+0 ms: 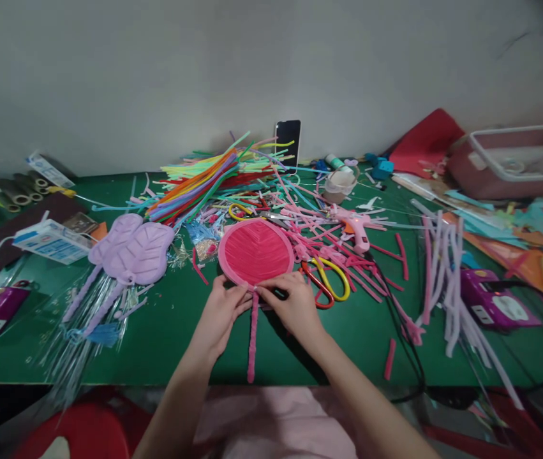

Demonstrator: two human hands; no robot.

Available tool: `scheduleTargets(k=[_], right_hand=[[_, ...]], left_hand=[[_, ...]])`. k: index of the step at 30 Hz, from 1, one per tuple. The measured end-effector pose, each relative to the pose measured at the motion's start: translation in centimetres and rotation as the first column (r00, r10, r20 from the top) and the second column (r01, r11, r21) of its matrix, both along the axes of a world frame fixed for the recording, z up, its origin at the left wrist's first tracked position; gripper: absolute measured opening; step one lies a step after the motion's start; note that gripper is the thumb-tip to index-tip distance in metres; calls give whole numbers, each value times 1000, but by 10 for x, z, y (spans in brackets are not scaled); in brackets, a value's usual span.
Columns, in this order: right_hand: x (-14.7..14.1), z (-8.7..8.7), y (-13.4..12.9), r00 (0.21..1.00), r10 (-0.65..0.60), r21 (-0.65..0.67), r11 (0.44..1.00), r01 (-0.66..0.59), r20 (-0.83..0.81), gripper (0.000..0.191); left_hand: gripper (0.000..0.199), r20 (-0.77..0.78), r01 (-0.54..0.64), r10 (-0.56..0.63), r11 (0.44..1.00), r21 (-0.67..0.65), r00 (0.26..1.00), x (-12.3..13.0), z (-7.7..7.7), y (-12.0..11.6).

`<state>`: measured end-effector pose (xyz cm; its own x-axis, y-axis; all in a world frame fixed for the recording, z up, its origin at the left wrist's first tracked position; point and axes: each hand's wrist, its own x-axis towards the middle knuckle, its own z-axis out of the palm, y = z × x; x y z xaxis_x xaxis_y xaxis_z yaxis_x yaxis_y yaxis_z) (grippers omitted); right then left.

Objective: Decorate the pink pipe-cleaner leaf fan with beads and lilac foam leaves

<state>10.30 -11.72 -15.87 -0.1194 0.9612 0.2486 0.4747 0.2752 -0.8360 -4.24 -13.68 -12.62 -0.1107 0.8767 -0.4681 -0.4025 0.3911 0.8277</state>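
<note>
A round pink hand fan (256,252) made of pipe cleaners, with a lighter pink rim, lies face up at the front middle of the table. Its wrapped handle points toward me. My left hand (223,309) pinches the spot where handle meets rim, from the left side. From the right, my right hand (295,303) has thumb and fingers closed on the same joint, where a small pale bit shows between the fingertips. Just beyond my right hand lie scissors with yellow and orange handles (335,279). Two lilac leaf-shaped fans (144,254) rest to the left.
Behind the fan are a heap of colourful pipe cleaners (214,178) and a phone (288,143) leaning on the wall. A pink glue gun (358,229) trails a black cord along the right. Farther right are a purple box (496,299) and a pink bin (515,159).
</note>
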Motion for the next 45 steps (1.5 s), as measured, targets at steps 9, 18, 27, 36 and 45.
scheduleTargets(k=[9,18,27,36,45], right_hand=[[-4,18,-12,995,-38,89,995,46,-89,13],[-4,23,-25,823,-212,-478,874,-81,-528,40],[-22,24,-24,480,-304,-560,580,-592,-823,55],[-30,17,-18,518,-234,-507,713,-483,-823,54],[-37,7,-18,525,-222,-491,742,-456,-822,57]], left_hand=[[48,-49,-22,26,996,86,998,0,-2,-1],[51,11,-107,107,974,198,994,-8,6,6],[57,67,-110,95,950,291,993,2,4,24],[66,107,-82,48,938,337,993,17,0,29],[53,30,-21,10,930,368,999,15,-14,28]])
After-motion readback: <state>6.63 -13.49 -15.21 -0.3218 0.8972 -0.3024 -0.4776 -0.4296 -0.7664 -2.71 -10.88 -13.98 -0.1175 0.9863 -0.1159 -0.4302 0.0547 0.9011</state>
